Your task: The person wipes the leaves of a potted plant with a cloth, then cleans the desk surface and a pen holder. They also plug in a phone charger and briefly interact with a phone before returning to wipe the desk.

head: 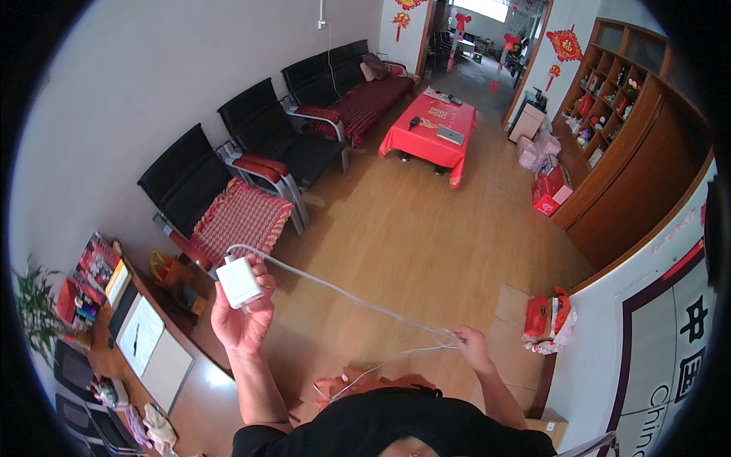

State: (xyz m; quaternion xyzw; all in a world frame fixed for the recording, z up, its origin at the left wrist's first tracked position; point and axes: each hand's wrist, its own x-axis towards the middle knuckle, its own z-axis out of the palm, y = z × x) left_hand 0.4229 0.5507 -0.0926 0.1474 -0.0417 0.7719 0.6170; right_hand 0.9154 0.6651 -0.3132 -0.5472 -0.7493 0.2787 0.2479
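Note:
My left hand (249,320) holds up a white power adapter (240,282), its blocky body resting against the palm and fingers. A white cable (342,296) is plugged into the adapter's top end and runs across to the right. Pinched between the fingers of my right hand (473,346) is a far stretch of that cable. From there a length of it doubles back leftward and hangs down in front of my black shirt, above an orange-red item (365,381) that my body partly hides.
To the left stands a wooden desk (211,400) with papers and a pen. Black armchairs (188,171) and a sofa (365,103) line the wall. A low table with a red cloth (422,137) is ahead. Wooden shelving (605,108) and red bags (537,317) are right.

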